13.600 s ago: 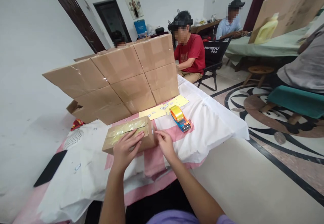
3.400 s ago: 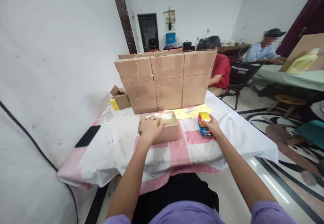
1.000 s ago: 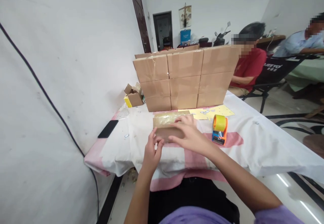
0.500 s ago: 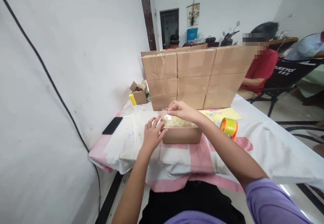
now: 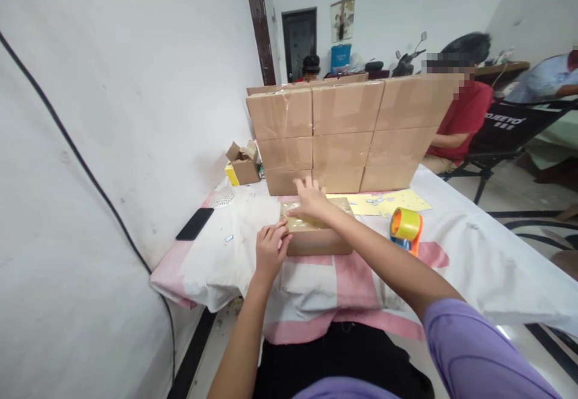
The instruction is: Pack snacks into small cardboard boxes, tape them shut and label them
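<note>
A small cardboard box lies on the cloth in front of me, with clear yellowish tape across its top. My left hand rests against the left end of the box, fingers bent over its top edge and thumb near the front corner, not wrapped round it. Over the top reaches my right hand, fingers spread, its thumb touching the tape near the left end. To the right stands a tape dispenser with an orange frame and a yellow roll.
Stacked cardboard boxes form a wall behind the work spot. A black phone and an opened carton lie to the left. A yellow sheet lies behind the dispenser. A person in red sits beyond the table's right side.
My right hand has let go of the tape end it pinched at the box's left end; its fingers are now spread over the top. The left hand remains at the left end.
</note>
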Demonstrator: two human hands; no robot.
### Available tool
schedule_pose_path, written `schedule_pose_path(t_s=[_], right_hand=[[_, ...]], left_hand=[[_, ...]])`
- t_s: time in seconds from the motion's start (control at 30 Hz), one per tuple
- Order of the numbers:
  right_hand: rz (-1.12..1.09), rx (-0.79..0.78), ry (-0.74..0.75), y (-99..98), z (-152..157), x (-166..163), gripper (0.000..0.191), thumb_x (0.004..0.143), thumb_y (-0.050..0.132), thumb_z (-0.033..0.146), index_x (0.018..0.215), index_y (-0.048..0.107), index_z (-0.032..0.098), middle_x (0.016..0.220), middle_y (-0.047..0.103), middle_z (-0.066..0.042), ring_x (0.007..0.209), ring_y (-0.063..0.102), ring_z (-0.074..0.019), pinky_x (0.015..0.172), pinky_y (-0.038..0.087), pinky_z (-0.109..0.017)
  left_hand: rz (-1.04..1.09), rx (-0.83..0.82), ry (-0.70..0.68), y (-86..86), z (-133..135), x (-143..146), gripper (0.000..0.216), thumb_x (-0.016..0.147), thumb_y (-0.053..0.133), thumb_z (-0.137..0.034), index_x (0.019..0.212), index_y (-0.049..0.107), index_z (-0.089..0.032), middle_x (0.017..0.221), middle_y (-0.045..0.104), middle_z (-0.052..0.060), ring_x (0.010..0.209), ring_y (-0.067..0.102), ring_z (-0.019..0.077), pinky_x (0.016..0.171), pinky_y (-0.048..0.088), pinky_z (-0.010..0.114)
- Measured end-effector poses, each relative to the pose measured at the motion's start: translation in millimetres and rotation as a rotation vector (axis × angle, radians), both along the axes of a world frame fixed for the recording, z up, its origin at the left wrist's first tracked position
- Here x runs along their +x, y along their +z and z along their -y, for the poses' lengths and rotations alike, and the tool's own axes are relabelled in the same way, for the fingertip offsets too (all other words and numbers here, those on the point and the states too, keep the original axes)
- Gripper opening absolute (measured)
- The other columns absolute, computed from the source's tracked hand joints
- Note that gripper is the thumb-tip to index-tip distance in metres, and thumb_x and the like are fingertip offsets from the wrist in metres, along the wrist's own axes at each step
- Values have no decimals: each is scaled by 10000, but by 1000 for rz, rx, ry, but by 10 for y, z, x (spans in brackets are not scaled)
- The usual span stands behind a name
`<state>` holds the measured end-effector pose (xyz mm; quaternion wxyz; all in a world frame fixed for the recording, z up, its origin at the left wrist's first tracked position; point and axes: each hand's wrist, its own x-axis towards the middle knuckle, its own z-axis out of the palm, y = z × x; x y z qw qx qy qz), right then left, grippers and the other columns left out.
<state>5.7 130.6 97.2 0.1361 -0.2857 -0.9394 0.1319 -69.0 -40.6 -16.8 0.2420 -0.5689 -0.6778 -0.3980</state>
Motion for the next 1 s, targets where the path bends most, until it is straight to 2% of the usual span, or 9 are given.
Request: schedule_pose_path(t_s=[0.07, 0.1, 0.23, 0.4, 0.5, 0.6, 0.77, 0.87, 1.0], right_hand=[[-41, 64, -118, 16, -84, -4, 1037, 632, 869, 566, 1476, 403, 185, 1481, 405, -222, 1312, 410, -423, 1025, 384, -578], [-54, 91, -164, 20, -167, 7, 1029, 641, 860, 576, 1471, 399, 179, 1465, 424, -223, 1300, 430, -417, 1025, 388, -580], [-66, 114, -312, -14, -833, 338, 631, 783, 747, 511, 1301, 568, 198, 1352, 560, -180, 1231, 529, -370, 1008, 423, -532], [-16, 43, -491, -156, -1940, 1537, 213, 866, 611, 286, 989, 739, 168, 1015, 740, -123, 960, 681, -279, 838, 505, -363], [0, 24, -507, -332, -2374, 2251, 207, 853, 582, 220, 930, 763, 153, 942, 764, -100, 904, 694, -244, 800, 506, -308], [25, -15, -471, -617, -2616, 2616, 211, 822, 618, 221, 940, 782, 160, 914, 765, -74, 854, 693, -219, 798, 510, -283], [11, -45, -430, -1154, -2839, 2489, 393, 839, 640, 261, 1217, 728, 199, 1152, 695, -120, 1042, 636, -256, 966, 469, -357], [-8, -72, -425, -1361, -2931, 2270, 290, 817, 668, 273, 1088, 768, 244, 1215, 655, -116, 1157, 559, -307, 1033, 415, -437], [-82, -129, -436, -1422, -2986, 2110, 103, 765, 667, 223, 849, 722, 200, 1134, 674, -115, 1087, 569, -304, 957, 450, -430]], left_hand=[[14, -1, -4, -17, 1, 13, 175, 987, 552, -272, 1133, 619, -204, 1237, 704, 103, 1094, 614, 253, 921, 468, 415], [22, -6, -8, -16, -1, 9, 228, 986, 551, -273, 1196, 598, -198, 1241, 695, 113, 1102, 612, 260, 919, 466, 420], [33, -81, -50, 52, -39, -100, 503, 948, 616, -355, 1403, 483, -188, 1247, 651, 133, 1133, 594, 294, 941, 462, 451], [-20, -102, -129, 68, -117, -340, 357, 906, 675, -395, 1235, 643, -261, 1373, 588, 111, 1223, 536, 322, 1042, 427, 501], [114, -43, -242, -66, -148, -404, 498, 890, 699, -359, 1355, 546, -270, 1450, 562, 109, 1297, 533, 309, 1079, 422, 500], [326, 61, -308, -253, -193, -370, 696, 866, 725, -340, 1479, 404, -258, 1509, 500, 137, 1375, 492, 295, 1115, 415, 488], [422, 203, -375, -486, -292, -296, 622, 880, 698, -347, 1442, 442, -263, 1566, 426, 139, 1471, 384, 297, 1210, 286, 541], [423, 224, -361, -547, -311, -307, 649, 867, 715, -381, 1444, 447, -257, 1557, 437, 144, 1475, 377, 303, 1227, 251, 557], [440, 238, -333, -570, -298, -308, 687, 857, 727, -442, 1451, 442, -250, 1563, 431, 147, 1468, 389, 301, 1234, 249, 553]])
